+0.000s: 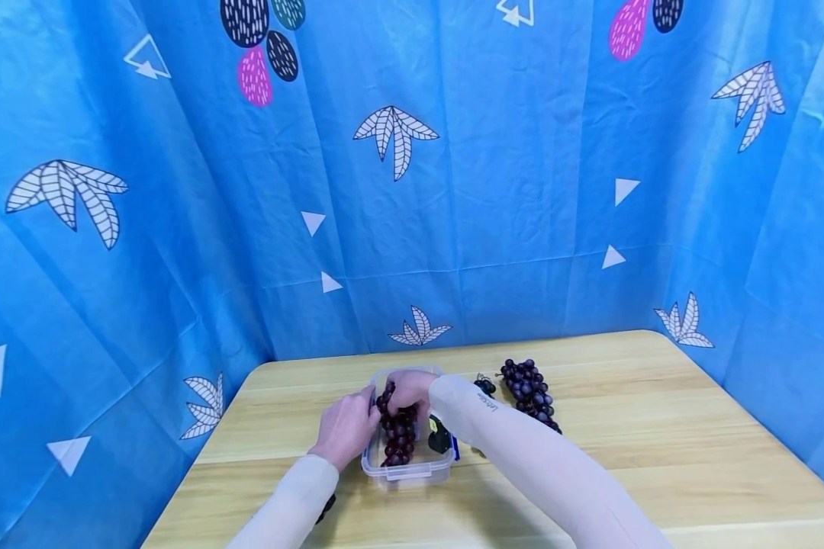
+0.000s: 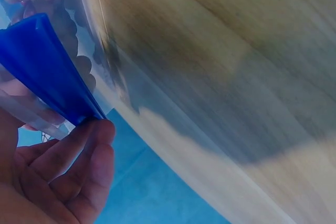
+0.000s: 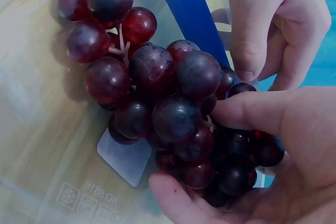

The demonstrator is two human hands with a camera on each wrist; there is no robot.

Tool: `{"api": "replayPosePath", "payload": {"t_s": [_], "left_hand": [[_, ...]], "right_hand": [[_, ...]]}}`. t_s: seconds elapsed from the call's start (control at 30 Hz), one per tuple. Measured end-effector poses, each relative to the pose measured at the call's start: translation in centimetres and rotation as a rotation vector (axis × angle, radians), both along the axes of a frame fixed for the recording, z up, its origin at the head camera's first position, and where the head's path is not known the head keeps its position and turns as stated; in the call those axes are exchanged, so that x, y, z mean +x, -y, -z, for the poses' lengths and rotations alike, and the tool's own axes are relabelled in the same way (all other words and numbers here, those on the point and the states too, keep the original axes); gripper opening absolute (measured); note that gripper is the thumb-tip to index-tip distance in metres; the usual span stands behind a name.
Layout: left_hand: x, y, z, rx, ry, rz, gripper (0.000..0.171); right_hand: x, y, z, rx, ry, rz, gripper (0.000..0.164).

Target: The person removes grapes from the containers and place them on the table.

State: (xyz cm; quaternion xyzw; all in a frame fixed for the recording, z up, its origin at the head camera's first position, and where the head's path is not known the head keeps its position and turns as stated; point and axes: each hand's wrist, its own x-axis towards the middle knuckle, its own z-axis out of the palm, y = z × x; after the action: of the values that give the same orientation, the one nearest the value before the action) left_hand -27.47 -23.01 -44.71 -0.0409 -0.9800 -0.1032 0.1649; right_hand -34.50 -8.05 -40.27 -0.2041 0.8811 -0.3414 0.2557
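A bunch of dark red grapes (image 1: 399,444) lies along the inside of a clear plastic box (image 1: 412,473). My right hand (image 1: 410,387) reaches into the box and grips the far end of the bunch, thumb and fingers around the grapes (image 3: 173,114) in the right wrist view. At the box's left side my left hand (image 1: 346,428) holds the wall, with its thumb over the rim. A blue latch flap (image 2: 50,69) stands out there, and the left fingertips touch its lower end in the left wrist view.
Right of the box, a longer bunch of dark purple grapes (image 1: 529,389) rests on the wooden table (image 1: 632,427). Beside it is a small dark cluster (image 1: 484,384), partly behind the right sleeve. A blue patterned curtain (image 1: 494,229) hangs behind and at both sides.
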Motion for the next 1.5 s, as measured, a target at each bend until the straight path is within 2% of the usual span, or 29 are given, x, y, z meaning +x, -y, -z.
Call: {"api": "replayPosePath", "payload": {"t_s": [0.13,0.33,0.93,1.2,1.5], "left_hand": [[0.1,0.0,-0.2,0.003,0.023,-0.008,0.052],[0.1,0.0,-0.4,-0.005,0.01,-0.001,0.05],[-0.1,0.1,0.1,-0.013,-0.008,0.004,0.043],[-0.2,0.2,0.3,-0.021,-0.018,0.006,0.045],[-0.3,0.2,0.3,-0.003,-0.01,0.011,0.045]], "right_hand": [[-0.3,0.0,0.2,0.0,-0.034,0.001,0.031],[-0.4,0.0,0.0,0.0,-0.078,-0.004,0.035],[0.5,-2.7,-2.1,-0.079,-0.146,-0.043,0.043],[0.6,-4.3,-3.0,-0.09,-0.227,-0.09,0.047],[1.0,-6.2,-4.1,-0.137,-0.283,-0.084,0.044]]}}
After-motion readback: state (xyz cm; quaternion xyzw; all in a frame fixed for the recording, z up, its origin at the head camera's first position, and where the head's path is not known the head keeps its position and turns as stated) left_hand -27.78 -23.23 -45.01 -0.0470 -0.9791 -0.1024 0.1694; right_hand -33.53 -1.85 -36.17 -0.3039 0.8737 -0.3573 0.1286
